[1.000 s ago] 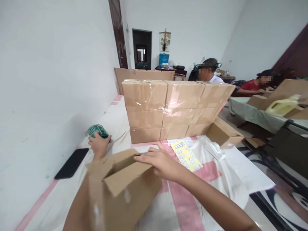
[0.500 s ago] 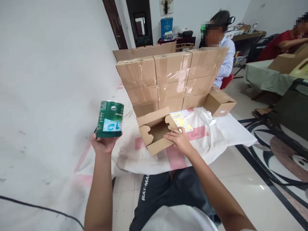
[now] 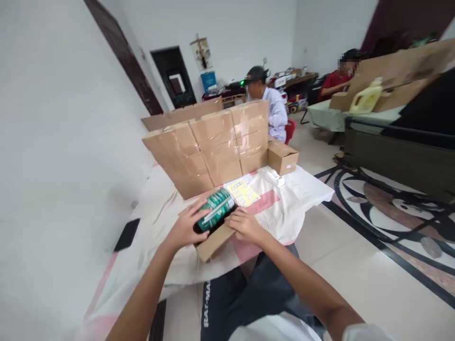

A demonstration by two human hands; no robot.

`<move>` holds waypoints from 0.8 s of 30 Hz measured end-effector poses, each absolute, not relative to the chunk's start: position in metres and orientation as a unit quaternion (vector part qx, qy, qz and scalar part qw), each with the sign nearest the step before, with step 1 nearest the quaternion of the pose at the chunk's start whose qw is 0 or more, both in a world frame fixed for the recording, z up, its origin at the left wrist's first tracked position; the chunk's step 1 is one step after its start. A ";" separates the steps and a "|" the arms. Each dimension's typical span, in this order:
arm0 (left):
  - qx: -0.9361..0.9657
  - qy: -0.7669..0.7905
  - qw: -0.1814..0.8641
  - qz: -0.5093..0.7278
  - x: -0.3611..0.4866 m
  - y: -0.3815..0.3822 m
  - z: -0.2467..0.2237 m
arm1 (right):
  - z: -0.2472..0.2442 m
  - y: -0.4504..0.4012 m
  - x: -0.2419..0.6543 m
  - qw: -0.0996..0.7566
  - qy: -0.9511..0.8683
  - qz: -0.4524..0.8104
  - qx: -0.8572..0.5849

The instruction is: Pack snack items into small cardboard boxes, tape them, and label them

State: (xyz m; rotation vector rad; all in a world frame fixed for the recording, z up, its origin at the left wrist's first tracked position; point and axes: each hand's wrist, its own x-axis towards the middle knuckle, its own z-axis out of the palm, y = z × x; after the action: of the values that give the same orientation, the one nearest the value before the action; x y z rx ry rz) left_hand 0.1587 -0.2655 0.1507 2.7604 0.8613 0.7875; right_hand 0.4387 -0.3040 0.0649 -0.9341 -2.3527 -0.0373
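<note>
A green can lies on its side at the opening of a small cardboard box, partly down inside it. My left hand is wrapped around the near left end of the can. With my right hand I grip the right edge of the box, fingers bent over its rim. The bottom of the box is hidden by the can and my hands. Just behind the box lies a yellow printed sheet.
A wall of taped cartons stands along the back of the cloth-covered table. Right of it are a closed carton and a white tape dispenser. A black phone lies left. Two people sit farther off.
My left hand has brought the can from upright at the left to the box, tipping it onto its side. My right hand stays at the box. The view has swung right.
</note>
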 end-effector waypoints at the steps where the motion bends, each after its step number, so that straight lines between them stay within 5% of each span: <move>1: 0.927 0.284 0.081 0.230 0.164 -0.262 0.139 | 0.064 -0.302 0.439 0.300 -0.886 -0.027 -0.352; 9: 0.958 0.271 0.096 0.015 0.171 -0.233 0.098 | 0.056 -0.299 0.445 0.306 -0.880 -0.036 -0.360; 15: 0.952 0.278 0.102 0.077 0.175 -0.245 0.107 | 0.069 -0.307 0.450 0.309 -0.867 0.016 -0.392; 24: 0.962 0.263 0.078 0.010 0.185 -0.264 0.116 | 0.127 -0.296 0.459 0.086 -0.883 0.042 -0.460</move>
State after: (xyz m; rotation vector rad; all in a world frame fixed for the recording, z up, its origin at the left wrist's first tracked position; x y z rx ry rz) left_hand 0.1846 -0.2643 0.1161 2.8794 0.7877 0.0291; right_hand 0.4591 -0.2962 0.1266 -1.3718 -2.6306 0.1257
